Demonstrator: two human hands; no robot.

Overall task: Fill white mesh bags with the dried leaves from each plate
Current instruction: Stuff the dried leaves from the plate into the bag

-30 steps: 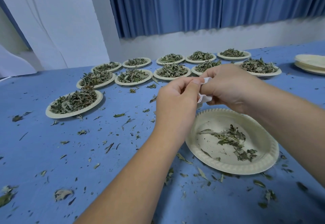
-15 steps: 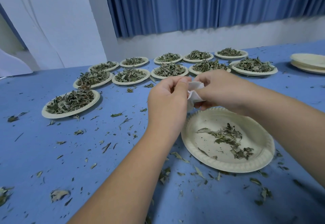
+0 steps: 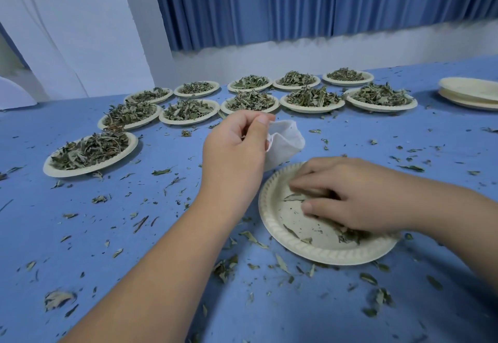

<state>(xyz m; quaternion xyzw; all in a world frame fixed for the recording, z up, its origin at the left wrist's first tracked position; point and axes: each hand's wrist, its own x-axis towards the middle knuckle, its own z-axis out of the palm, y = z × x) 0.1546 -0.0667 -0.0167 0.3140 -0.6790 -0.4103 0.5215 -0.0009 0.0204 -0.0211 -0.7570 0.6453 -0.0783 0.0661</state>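
Covering plate [image 3: 280, 224] leaves [image 3: 350, 236], right hand [image 3: 358, 194], grip hidden

The right hand [image 3: 355, 194] hides most dried leaves [image 3: 347, 236] on the near plate [image 3: 277, 224].

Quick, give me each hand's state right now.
Left hand: closed, pinching the white mesh bag.
Right hand: fingers curled down on the leaves in the near plate; grip cannot be told.

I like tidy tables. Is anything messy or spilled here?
Yes. Lots of dried leaf bits are scattered over the blue table, all around the near plate instead of on it. The other plates look neat.
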